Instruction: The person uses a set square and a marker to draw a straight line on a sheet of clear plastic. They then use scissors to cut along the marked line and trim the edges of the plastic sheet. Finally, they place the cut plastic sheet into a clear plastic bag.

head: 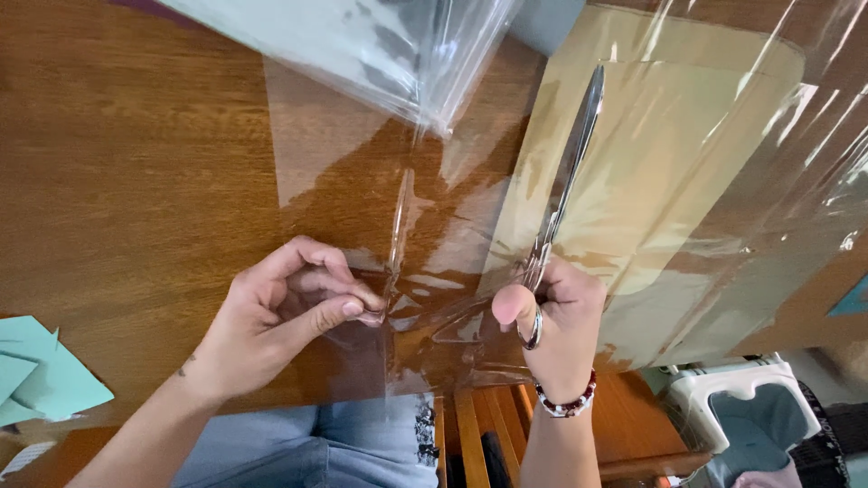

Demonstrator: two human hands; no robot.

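Observation:
A sheet of clear plastic film [434, 244] lies spread over the wooden table [136, 181]. My left hand [280, 316] pinches the film's near edge between thumb and fingers. My right hand [556, 316], with a bead bracelet on the wrist, grips the handles of long metal scissors [565, 181]. The blades point away from me and lie closed or nearly closed along the film, over a tan paper sheet [669, 154] that shows through the plastic.
More clear film [380, 45] hangs folded at the top centre. Pale green paper pieces [41, 375] lie at the table's left front edge. A white and grey stool [750, 407] stands below right. My jeans-clad lap [316, 443] is under the table's edge.

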